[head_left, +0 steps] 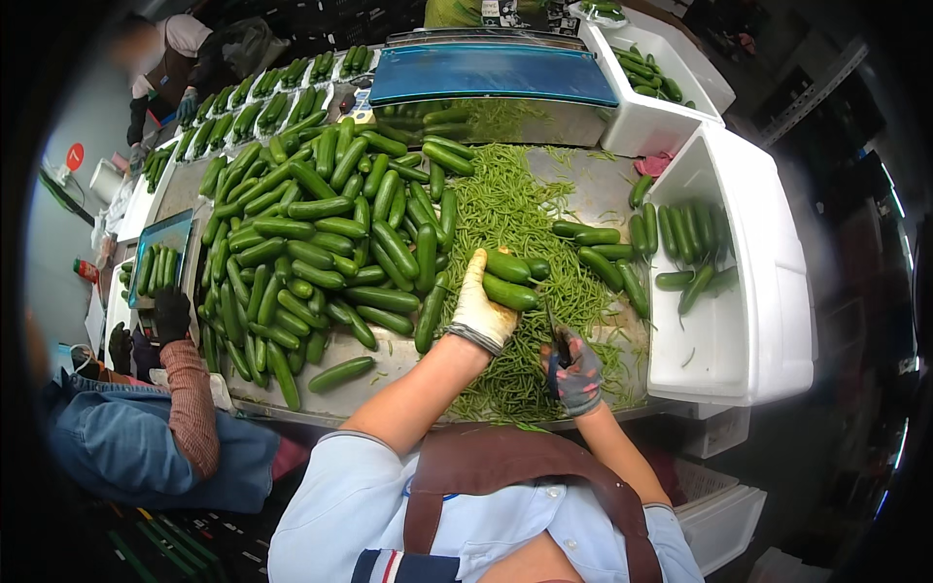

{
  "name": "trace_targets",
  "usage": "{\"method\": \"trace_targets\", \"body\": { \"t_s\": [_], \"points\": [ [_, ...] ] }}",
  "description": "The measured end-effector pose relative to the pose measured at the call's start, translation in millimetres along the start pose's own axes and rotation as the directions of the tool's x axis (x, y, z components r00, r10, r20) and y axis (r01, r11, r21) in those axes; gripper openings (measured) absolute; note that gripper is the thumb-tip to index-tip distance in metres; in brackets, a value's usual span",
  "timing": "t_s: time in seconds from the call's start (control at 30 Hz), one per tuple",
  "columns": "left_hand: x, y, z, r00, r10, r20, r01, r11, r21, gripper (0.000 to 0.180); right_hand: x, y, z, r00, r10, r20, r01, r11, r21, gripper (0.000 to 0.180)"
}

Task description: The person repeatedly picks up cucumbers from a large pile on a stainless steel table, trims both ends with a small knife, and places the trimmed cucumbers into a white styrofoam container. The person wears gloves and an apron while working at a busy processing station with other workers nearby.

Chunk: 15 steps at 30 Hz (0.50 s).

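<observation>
My left hand (481, 313), in a white and yellowed glove, is closed around a few green cucumbers (509, 293) above the metal worktable. Just to the right, my right hand (576, 373), in a grey and pink glove, is closed on a slim dark tool that looks like scissors (551, 316). The tool's tip points up, close to the ends of the held cucumbers. Under both hands spreads a thick layer of short green clippings (501, 209), which look like cut stems. A large heap of cucumbers (311, 209) lies to the left.
A white foam box (758, 350) lies on its side at the right, with cucumbers in and before it. Another foam box (671, 121) stands behind. A blue-topped panel (491, 76) closes the far side. At left, a co-worker (146, 437) handles cucumbers; another person stands beyond packed trays (282, 107).
</observation>
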<state>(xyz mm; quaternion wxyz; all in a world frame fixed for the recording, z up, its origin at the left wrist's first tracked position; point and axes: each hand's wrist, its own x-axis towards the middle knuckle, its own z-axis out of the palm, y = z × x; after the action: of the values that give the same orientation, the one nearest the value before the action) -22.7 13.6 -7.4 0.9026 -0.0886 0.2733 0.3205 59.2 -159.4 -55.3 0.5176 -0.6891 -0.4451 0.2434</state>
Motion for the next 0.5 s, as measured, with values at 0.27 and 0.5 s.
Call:
{"method": "trace_targets", "body": {
  "t_s": [0.27,0.5],
  "points": [
    [-8,-8,5,0.999,-0.036,-0.009,0.037,0.994,0.1,0.037,6,23,-5,0.993,0.117,0.009,-0.111,0.911,0.398,0.037],
    [-12,-18,2,0.994,-0.094,0.049,0.092,0.994,0.053,0.041,9,30,-2,0.995,0.033,-0.095,-0.01,0.973,0.232,0.037]
  ]
}}
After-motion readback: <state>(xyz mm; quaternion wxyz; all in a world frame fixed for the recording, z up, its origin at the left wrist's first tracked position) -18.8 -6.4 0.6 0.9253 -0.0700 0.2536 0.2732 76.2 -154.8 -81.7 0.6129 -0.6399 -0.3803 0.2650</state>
